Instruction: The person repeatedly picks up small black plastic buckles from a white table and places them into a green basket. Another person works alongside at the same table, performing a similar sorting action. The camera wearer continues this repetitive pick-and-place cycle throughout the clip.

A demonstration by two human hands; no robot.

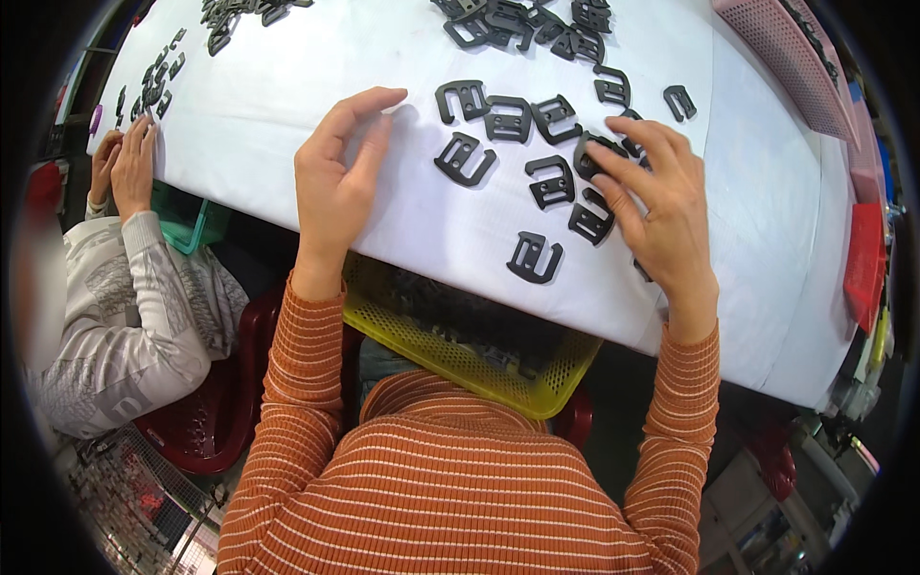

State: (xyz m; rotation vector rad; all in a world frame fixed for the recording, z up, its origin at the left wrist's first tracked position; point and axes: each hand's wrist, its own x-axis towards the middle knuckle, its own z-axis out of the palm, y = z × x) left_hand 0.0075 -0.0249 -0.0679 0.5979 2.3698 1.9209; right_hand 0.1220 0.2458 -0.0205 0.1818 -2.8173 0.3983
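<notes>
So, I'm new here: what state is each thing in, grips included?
Near black buckles: loose, spread out on the table
Far buckle heap: piled, overlapping
White table cover: spread out
Yellow basket: open-topped, dark pieces inside
Pink basket: open-topped, dark pieces inside
Left grip: open, nothing held
Right grip: curled over buckles; whether closed, unclear

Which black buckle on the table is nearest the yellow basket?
The lone buckle below-left of the right hand, close to the table edge; the others lie farther from the basket.
</notes>
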